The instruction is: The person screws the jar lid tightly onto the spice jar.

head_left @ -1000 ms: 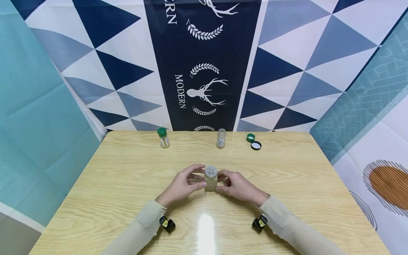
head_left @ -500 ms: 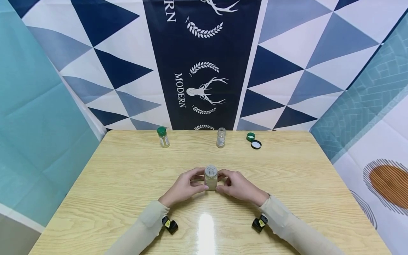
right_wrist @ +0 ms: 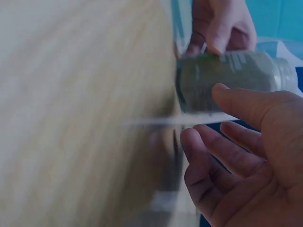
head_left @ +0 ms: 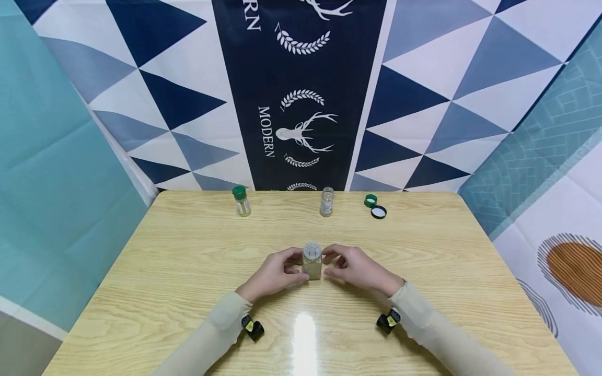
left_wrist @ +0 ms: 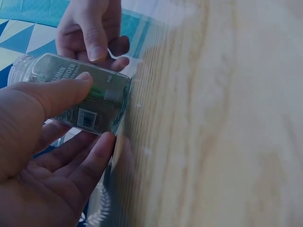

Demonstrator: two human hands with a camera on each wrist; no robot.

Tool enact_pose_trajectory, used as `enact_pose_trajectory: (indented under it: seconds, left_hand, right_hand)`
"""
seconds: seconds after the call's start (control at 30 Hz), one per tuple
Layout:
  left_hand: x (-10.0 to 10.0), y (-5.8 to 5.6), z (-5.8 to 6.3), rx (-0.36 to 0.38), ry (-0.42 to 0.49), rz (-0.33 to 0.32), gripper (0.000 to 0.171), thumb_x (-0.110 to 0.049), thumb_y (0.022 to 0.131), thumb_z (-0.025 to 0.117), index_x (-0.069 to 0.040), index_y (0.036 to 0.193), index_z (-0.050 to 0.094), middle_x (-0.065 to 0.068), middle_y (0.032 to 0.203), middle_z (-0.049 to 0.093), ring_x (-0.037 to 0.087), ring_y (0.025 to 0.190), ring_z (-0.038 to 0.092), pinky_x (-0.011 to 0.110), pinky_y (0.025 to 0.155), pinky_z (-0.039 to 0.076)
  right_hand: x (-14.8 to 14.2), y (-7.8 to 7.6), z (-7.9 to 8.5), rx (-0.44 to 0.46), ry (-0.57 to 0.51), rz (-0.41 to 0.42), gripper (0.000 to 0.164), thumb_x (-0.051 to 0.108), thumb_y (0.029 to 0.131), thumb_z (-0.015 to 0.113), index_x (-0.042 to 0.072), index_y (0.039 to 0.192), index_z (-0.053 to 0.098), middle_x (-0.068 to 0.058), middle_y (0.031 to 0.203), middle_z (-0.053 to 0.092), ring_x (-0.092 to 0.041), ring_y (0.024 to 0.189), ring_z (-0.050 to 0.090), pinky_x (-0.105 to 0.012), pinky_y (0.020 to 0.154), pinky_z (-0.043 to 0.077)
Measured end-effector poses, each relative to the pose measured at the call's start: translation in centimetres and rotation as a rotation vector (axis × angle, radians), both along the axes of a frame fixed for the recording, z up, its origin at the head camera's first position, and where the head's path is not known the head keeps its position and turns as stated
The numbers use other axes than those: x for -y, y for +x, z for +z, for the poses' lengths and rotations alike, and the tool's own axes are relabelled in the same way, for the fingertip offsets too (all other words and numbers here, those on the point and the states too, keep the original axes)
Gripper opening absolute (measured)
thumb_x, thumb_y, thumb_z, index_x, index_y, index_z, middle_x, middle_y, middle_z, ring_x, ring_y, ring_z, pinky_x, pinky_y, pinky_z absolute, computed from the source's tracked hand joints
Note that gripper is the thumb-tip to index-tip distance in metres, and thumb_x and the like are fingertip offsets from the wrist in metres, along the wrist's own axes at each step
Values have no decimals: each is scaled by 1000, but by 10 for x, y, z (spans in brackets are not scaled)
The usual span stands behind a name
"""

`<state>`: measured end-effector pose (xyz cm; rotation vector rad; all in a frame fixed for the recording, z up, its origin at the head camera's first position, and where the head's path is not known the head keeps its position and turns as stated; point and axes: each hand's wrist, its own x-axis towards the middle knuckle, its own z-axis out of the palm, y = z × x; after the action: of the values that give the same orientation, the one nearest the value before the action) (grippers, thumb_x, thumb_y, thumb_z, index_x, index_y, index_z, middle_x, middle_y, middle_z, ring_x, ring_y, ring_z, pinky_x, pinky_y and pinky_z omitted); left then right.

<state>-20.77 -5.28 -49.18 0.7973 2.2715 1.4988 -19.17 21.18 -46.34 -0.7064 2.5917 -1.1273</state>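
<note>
A square glass jar of cumin powder (head_left: 312, 265) with a grey perforated shaker top stands upright on the table in the head view. My left hand (head_left: 273, 274) holds it from the left side. In the left wrist view its thumb lies across the label of the jar (left_wrist: 106, 94), and the other fingers are on the far side. Just right of the jar, my right hand (head_left: 359, 269) has loosely bent fingers and a small gap from the glass. The right wrist view shows its thumb and fingers (right_wrist: 208, 142) spread, holding nothing.
Along the back of the wooden table (head_left: 188, 245) stand a green-capped spice jar (head_left: 242, 202) and an uncapped clear jar (head_left: 326, 202). A green cap (head_left: 370, 200) and a black lid (head_left: 378, 212) lie at the back right. A patterned cloth (head_left: 301, 78) hangs behind.
My left hand has closed in around the cumin jar and holds it. My right hand has let go and drawn slightly right, away from the jar.
</note>
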Motion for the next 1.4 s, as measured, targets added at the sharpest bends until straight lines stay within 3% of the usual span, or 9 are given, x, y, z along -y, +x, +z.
enact_pose_trajectory:
  seconds: [0.17,0.43,0.7,1.03,1.23,1.4]
  left_hand:
    - [0,-1,0,-5,-8,-1,53,-19,92,80,-7,140,59,11,131,68,25,120,66,26,96,59]
    - [1,0,1,3,-1,-6,54,-18,93,79,-6,141,59,11,131,67,26,122,65,28,97,59]
    - [2,0,5,28,5,-29,53,-17,94,78,-6,141,57,11,134,65,27,124,64,28,98,58]
    - [1,0,6,44,-21,-31,55,-18,94,78,-4,142,56,12,134,65,25,124,64,25,98,57]
    - [0,0,8,50,-41,-29,56,-17,94,78,-4,143,55,12,135,65,25,124,63,26,98,57]
    - [-1,-1,8,47,-87,-29,57,-20,93,79,-7,144,55,11,133,65,22,120,65,27,97,57]
  right_hand:
    - [-17,-10,10,-72,10,-44,42,20,98,73,0,133,62,-17,120,72,-21,98,71,-30,82,61]
    - [-54,-34,31,-204,-16,-220,40,18,98,73,-1,131,63,-21,127,68,-39,114,67,-49,90,61]
    - [-89,-55,39,-252,0,-382,61,30,99,70,2,149,48,-23,152,50,-43,139,48,-60,110,47]
    - [-115,-73,24,-165,17,-522,97,47,97,69,12,166,12,-24,169,19,-50,152,24,-72,116,31]
    - [-122,-88,11,-79,43,-531,107,47,96,71,7,166,1,-29,169,11,-53,152,20,-72,118,28]
    - [-125,-97,3,-43,88,-509,104,39,97,71,-1,164,2,-36,165,16,-57,147,28,-70,117,32]
